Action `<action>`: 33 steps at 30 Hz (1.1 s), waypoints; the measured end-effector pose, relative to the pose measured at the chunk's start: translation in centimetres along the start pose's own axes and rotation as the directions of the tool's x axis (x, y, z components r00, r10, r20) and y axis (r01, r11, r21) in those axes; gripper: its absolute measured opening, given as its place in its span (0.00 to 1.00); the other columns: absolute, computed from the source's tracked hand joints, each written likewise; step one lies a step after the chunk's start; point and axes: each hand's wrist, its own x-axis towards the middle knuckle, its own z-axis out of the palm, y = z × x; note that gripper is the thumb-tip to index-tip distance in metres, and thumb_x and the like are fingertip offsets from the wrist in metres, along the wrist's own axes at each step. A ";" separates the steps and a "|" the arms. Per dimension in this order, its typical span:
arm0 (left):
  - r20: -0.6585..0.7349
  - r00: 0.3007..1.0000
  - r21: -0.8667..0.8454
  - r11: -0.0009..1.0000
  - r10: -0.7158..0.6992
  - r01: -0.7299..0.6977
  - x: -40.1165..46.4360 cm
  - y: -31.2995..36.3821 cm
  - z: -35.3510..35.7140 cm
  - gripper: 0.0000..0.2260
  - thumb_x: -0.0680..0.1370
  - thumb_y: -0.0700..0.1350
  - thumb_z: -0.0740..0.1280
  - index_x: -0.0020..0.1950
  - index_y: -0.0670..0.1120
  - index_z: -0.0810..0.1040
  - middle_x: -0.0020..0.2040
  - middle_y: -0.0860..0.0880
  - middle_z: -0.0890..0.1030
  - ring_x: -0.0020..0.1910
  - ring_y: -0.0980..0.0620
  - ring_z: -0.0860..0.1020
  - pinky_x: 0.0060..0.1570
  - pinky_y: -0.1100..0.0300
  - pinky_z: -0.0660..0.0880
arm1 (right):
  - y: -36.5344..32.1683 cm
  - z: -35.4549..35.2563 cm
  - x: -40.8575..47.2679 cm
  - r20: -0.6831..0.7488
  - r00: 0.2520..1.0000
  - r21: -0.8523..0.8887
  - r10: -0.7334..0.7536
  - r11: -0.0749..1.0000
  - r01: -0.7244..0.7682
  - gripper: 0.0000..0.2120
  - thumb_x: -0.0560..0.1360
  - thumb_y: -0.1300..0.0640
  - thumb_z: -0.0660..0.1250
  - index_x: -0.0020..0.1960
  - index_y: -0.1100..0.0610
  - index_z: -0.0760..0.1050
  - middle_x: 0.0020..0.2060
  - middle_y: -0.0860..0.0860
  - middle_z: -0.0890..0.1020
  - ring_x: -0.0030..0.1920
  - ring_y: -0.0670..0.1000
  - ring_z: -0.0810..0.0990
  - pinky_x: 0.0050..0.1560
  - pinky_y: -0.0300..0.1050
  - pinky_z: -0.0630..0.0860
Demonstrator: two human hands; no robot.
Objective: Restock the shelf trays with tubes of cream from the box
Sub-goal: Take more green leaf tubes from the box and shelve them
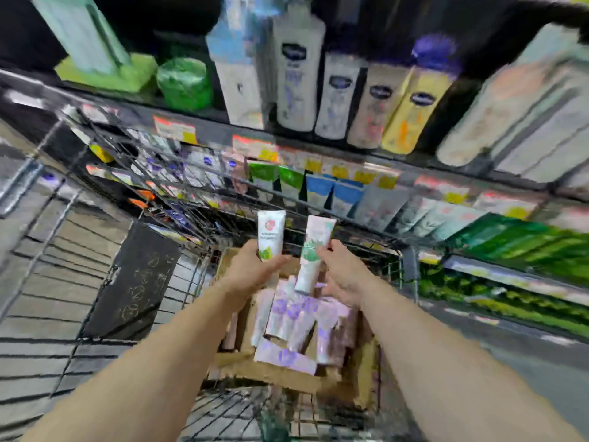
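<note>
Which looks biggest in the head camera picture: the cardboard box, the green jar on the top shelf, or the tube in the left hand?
1. cardboard box, clearly the largest.
2. green jar.
3. tube held in the left hand.
The jar and tube look fairly close, and the tube is nearer the camera, so their real order is unsure.

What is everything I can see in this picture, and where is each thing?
Held tubes: two, white with green and pink print; one in the left hand, one in the right hand, above the box.
Cardboard box: one, brown, in the wire cart, holding many white and purple tubes.
Wire cart: one, dark metal, in front of the shelves.
Lotion bottles: several, white and yellow, top shelf.
Shelf tubes: rows, green, blue, white, middle shelf.
Hands: left, right, each gripping a tube.
</note>
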 end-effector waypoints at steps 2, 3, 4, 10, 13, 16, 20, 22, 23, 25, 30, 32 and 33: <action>0.069 0.995 -0.023 0.997 0.071 -0.069 -0.8 3.6 1.7 0.18 0.69 0.53 0.74 0.53 0.46 0.76 0.41 0.48 0.80 0.39 0.49 0.78 0.38 0.56 0.74 | -1.7 -3.0 -2.2 -0.008 0.999 0.086 -0.031 0.996 0.032 0.13 0.79 0.45 0.61 0.59 0.51 0.69 0.57 0.51 0.77 0.59 0.57 0.77 0.48 0.58 0.78; 0.107 0.989 -0.032 0.995 0.098 -0.095 -1.3 5.4 2.8 0.17 0.69 0.52 0.73 0.53 0.46 0.76 0.42 0.47 0.80 0.39 0.49 0.78 0.39 0.54 0.75 | -2.7 -4.6 -3.6 -0.024 0.999 0.136 -0.047 0.989 0.050 0.15 0.80 0.46 0.61 0.62 0.52 0.68 0.58 0.49 0.76 0.61 0.55 0.75 0.49 0.56 0.76; 0.137 0.984 -0.042 0.993 0.117 -0.112 -2.0 7.4 4.0 0.16 0.70 0.49 0.72 0.55 0.46 0.75 0.43 0.46 0.80 0.40 0.48 0.78 0.39 0.54 0.75 | -3.4 -6.2 -4.7 -0.050 0.997 0.203 -0.061 0.977 0.070 0.19 0.79 0.45 0.62 0.66 0.53 0.66 0.61 0.49 0.76 0.63 0.55 0.73 0.54 0.59 0.76; 0.305 0.910 -0.106 0.959 0.282 -0.262 -7.9 18.5 15.0 0.19 0.72 0.43 0.74 0.60 0.44 0.74 0.49 0.45 0.82 0.41 0.50 0.80 0.36 0.60 0.76 | -6.9 -19.9 -15.7 -0.169 0.948 0.385 -0.270 0.867 0.316 0.10 0.79 0.57 0.64 0.59 0.51 0.71 0.44 0.51 0.82 0.38 0.51 0.83 0.34 0.45 0.80; 0.372 0.857 -0.113 0.933 0.357 -0.341 -12.0 23.7 23.2 0.23 0.66 0.48 0.77 0.59 0.47 0.76 0.47 0.46 0.84 0.38 0.51 0.81 0.34 0.57 0.76 | -7.1 -29.3 -22.3 -0.229 0.901 0.300 -0.368 0.854 0.425 0.14 0.76 0.62 0.67 0.60 0.52 0.71 0.46 0.51 0.83 0.44 0.53 0.83 0.38 0.44 0.80; 0.453 0.785 -0.162 0.905 0.423 -0.394 -16.7 28.7 32.9 0.23 0.68 0.47 0.77 0.60 0.47 0.75 0.47 0.47 0.84 0.39 0.51 0.83 0.34 0.55 0.79 | -6.5 -39.5 -29.8 -0.334 0.850 0.190 -0.406 0.855 0.483 0.17 0.76 0.60 0.69 0.63 0.56 0.72 0.50 0.50 0.83 0.50 0.52 0.81 0.49 0.47 0.79; 0.542 0.689 -0.215 0.872 0.481 -0.440 -22.7 34.5 46.0 0.16 0.70 0.44 0.77 0.56 0.48 0.77 0.50 0.46 0.84 0.45 0.47 0.83 0.43 0.51 0.80 | -4.9 -51.4 -39.9 -0.488 0.734 0.004 -0.472 0.840 0.542 0.12 0.76 0.61 0.69 0.55 0.51 0.72 0.50 0.51 0.81 0.48 0.50 0.81 0.41 0.42 0.78; 0.577 0.629 -0.234 0.843 0.521 -0.484 -25.7 37.3 52.3 0.14 0.70 0.41 0.77 0.53 0.45 0.79 0.47 0.42 0.85 0.42 0.46 0.82 0.40 0.53 0.77 | -4.0 -57.2 -44.1 -0.550 0.660 -0.063 -0.512 0.813 0.579 0.14 0.75 0.61 0.71 0.56 0.48 0.72 0.55 0.53 0.81 0.53 0.52 0.81 0.48 0.47 0.78; 0.607 0.588 -0.240 0.828 0.535 -0.506 -27.0 38.7 55.3 0.14 0.70 0.41 0.77 0.53 0.44 0.80 0.47 0.41 0.85 0.43 0.45 0.82 0.41 0.51 0.78 | -3.5 -59.8 -46.0 -0.585 0.622 -0.087 -0.520 0.803 0.590 0.16 0.74 0.61 0.71 0.58 0.49 0.72 0.57 0.54 0.81 0.56 0.53 0.81 0.53 0.50 0.78; 0.671 0.496 -0.253 0.799 0.551 -0.545 -29.3 41.4 60.5 0.11 0.73 0.38 0.74 0.54 0.43 0.80 0.46 0.46 0.86 0.45 0.48 0.84 0.45 0.51 0.81 | -2.8 -64.4 -48.9 -0.649 0.557 -0.101 -0.519 0.783 0.614 0.18 0.74 0.60 0.72 0.60 0.53 0.72 0.55 0.54 0.82 0.56 0.55 0.81 0.57 0.53 0.78; 0.721 0.381 -0.309 0.761 0.579 -0.570 -31.2 47.1 69.9 0.19 0.66 0.44 0.79 0.54 0.41 0.79 0.44 0.44 0.86 0.41 0.46 0.83 0.41 0.51 0.79 | -2.1 -74.0 -51.4 -0.730 0.507 -0.113 -0.458 0.813 0.572 0.31 0.63 0.39 0.77 0.62 0.46 0.73 0.56 0.48 0.82 0.56 0.54 0.80 0.56 0.58 0.78; 0.733 0.378 -0.297 0.766 0.566 -0.571 -30.0 49.2 73.5 0.20 0.66 0.46 0.79 0.54 0.41 0.78 0.42 0.41 0.85 0.36 0.42 0.80 0.40 0.44 0.73 | -2.2 -78.0 -51.2 -0.760 0.488 -0.078 -0.428 0.806 0.586 0.24 0.68 0.45 0.76 0.61 0.47 0.73 0.55 0.49 0.82 0.55 0.54 0.81 0.57 0.62 0.77; 0.727 0.387 -0.304 0.772 0.567 -0.559 -29.2 50.3 75.4 0.16 0.70 0.43 0.76 0.55 0.41 0.77 0.41 0.41 0.85 0.35 0.42 0.80 0.41 0.45 0.74 | -2.4 -80.1 -51.0 -0.780 0.470 -0.065 -0.413 0.800 0.596 0.19 0.71 0.49 0.75 0.60 0.47 0.74 0.54 0.50 0.83 0.54 0.53 0.81 0.57 0.62 0.78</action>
